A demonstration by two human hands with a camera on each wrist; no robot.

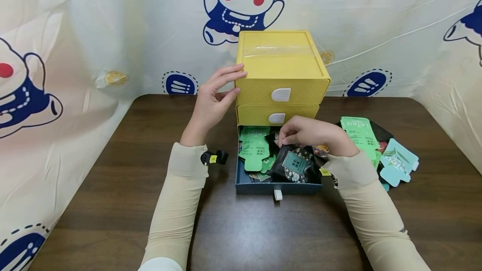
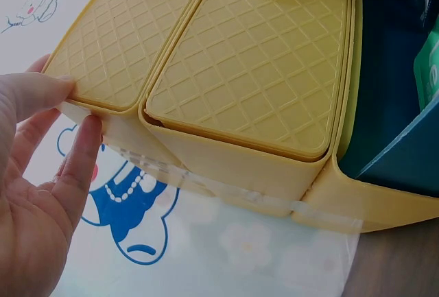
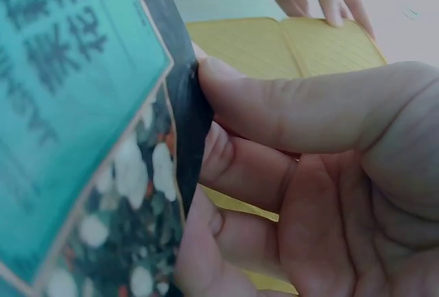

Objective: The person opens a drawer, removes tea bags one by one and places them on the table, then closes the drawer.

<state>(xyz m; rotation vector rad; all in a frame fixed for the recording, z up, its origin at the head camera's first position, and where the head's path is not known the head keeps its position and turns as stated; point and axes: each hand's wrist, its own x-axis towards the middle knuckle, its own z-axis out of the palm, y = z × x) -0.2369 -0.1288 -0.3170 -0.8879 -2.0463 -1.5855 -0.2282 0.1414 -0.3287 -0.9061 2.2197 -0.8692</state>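
My right hand [image 1: 310, 132] pinches the edge of a black tea packet [image 1: 297, 164] with a teal label between thumb and fingers, over the open bottom drawer [image 1: 260, 188]. Close up in the right wrist view, the tea packet [image 3: 103, 153] shows Chinese characters and a picture of dried leaves and white blossoms. My left hand [image 1: 214, 101] rests against the left side of the yellow drawer box [image 1: 282, 60], thumb on its front and fingers at the top edge. Inside the drawer lie a green flattened carton [image 1: 255, 143] and other dark packets, partly hidden by the right hand.
On the table [image 1: 124, 204], right of the box, lies a pile with a green carton [image 1: 359, 133] and a light-blue carton [image 1: 398, 162]. The two upper drawers are closed, each with a white tab [image 1: 281, 94]. A patterned cloth [image 1: 169, 20] hangs behind.
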